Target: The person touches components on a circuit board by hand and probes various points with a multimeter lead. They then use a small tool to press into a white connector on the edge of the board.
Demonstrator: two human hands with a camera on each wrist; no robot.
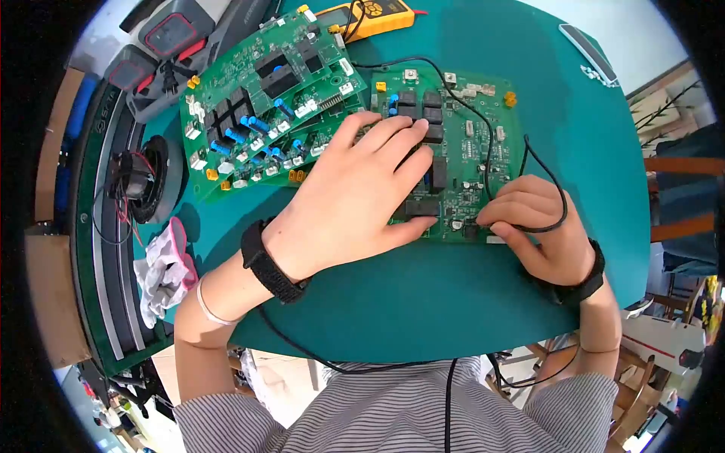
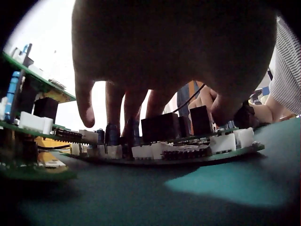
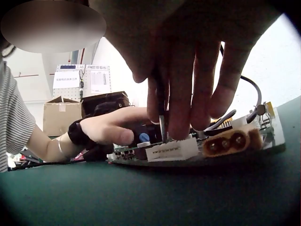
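Head view: L hand (image 1: 362,185) is out flat over the green circuit board (image 1: 453,143), fingers spread across its black blocks. R hand (image 1: 532,226) is down at the board's nr. R corner, fingertips bunched tight. Black lead (image 1: 489,140) runs from the yellow meter (image 1: 377,16) over the board to that hand; another loop of lead arcs across its back. Stacked boards (image 1: 264,94) sit just L of the work, all on the green table (image 1: 596,174); a white-and-pink glove (image 1: 160,272) lies nr. the L forearm.

L wrist view: dark here, but fingers reach down apart among the parts, tips prob. touching the board, thumb off to one side by a black block.

R wrist view: here's the grip, a slim probe (image 3: 161,92) pinched btwn. thumb & fingers, metal tip pointing down at the white connector (image 3: 171,149), w/ an orange connector (image 3: 225,142) right beside it.
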